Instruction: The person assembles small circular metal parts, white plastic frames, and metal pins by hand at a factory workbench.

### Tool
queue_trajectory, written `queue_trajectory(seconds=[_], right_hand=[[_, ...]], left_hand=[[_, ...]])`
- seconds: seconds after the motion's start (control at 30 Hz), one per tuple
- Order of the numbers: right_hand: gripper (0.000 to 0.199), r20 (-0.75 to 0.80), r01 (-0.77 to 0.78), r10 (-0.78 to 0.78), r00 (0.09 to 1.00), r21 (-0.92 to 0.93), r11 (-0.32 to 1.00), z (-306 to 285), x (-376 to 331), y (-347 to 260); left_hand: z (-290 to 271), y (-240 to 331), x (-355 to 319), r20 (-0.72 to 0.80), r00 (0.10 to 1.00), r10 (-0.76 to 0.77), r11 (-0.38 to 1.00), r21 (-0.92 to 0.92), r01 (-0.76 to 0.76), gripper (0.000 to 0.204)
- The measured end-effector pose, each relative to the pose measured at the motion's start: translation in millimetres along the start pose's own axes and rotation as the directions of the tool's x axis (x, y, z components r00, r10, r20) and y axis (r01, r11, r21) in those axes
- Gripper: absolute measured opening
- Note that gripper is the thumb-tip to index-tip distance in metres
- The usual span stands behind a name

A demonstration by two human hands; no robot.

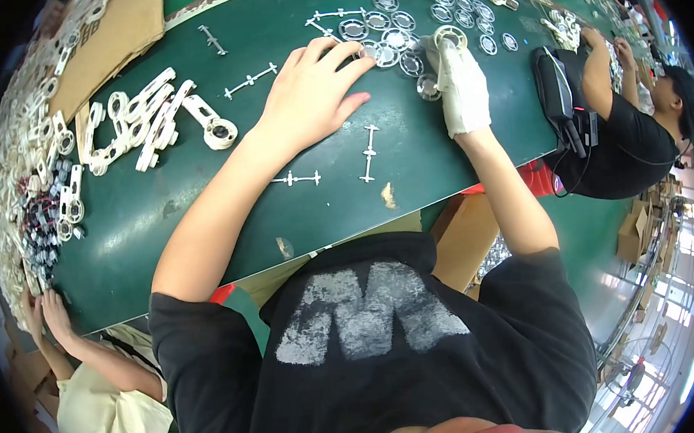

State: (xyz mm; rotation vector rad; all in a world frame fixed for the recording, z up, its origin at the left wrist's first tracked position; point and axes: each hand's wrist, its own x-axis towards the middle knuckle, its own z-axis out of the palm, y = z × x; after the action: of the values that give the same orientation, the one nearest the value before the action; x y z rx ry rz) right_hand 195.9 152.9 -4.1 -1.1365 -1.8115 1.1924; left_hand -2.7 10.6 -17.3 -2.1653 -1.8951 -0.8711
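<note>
My left hand (306, 95) is bare, its fingers spread over the green table. Its fingertips touch the near left edge of a cluster of round, clear-and-grey slotted discs (396, 39). In a white glove, my right hand (465, 95) is closed on a cream ring-ended plastic part (450, 35); the palm hides the rest of that part. A loose disc (428, 88) lies beside the gloved thumb. Between my forearms lies a thin white sprue-like rod (369, 154) with short crossbars. Another such rod (300, 178) shows beside my left forearm.
Several cream ring-ended housings (135, 123) lie left on the green table (163, 237), near a large heap of white parts (6, 176) and small wired pieces (43, 209). Cardboard (110, 48) sits behind. Co-workers are at left (110, 394) and right (627, 132), by a black bag (556, 93).
</note>
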Motion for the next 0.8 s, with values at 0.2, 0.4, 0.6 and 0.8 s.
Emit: queue_trajectory(seconds=[0.2, 0.4, 0.6, 0.8], right_hand=[[0.043, 0.205, -0.125, 0.034, 0.978, 0.450, 0.884, 42, -12, -18], [0.051, -0.051, 0.096, -0.082, 0.995, 0.474, 0.875, 61, 3, -17], [0.048, -0.008, 0.207, -0.220, 0.976, 0.366, 0.907, 49, 38, -70], [0.035, 0.503, 0.201, -0.144, 0.852, -0.060, 0.978, 34, 38, -78]], left_hand=[[-12, 0, -8, -0.120, 0.991, -0.062, 0.998, -0.040, 0.058, 0.035], [-5, 33, -10, -0.010, 1.000, 0.018, 0.999, -0.040, -0.019, 0.054], [12, 40, -4, 0.047, 0.998, -0.029, 1.000, -0.011, 0.029, 0.052], [-35, 10, 6, -0.405, 0.914, 0.034, 0.900, -0.386, -0.204, 0.044]])
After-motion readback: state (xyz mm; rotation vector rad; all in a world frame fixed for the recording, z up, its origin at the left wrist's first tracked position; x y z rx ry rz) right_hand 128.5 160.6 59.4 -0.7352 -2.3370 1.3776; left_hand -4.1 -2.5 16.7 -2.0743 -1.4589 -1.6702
